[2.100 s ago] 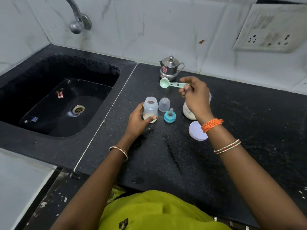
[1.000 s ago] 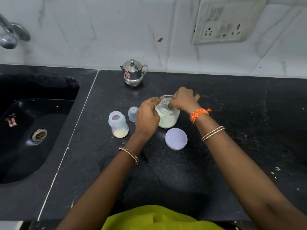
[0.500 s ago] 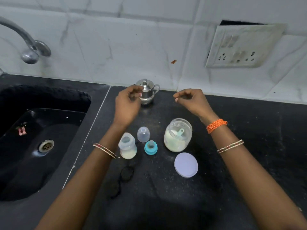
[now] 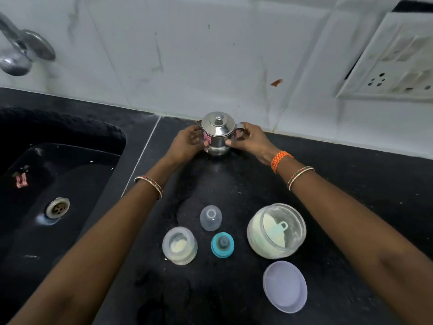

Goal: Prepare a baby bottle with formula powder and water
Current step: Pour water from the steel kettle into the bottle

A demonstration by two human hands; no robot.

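Hands — left (image 4: 187,143), right (image 4: 249,140) — grip the steel jug (image 4: 217,136) from both sides; open bottle (image 4: 179,245) holds powder.

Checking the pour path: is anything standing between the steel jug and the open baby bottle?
Nothing visible. Both hands, left and right, hold the steel jug at the wall; bare counter runs to the bottle. The clear cap stands just right of that line.

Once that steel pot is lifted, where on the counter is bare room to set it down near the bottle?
Bare counter lies between the steel pot and the clear cap, and right of the powder jar. It is crowded around the open bottle, teal nipple ring and jar lid.
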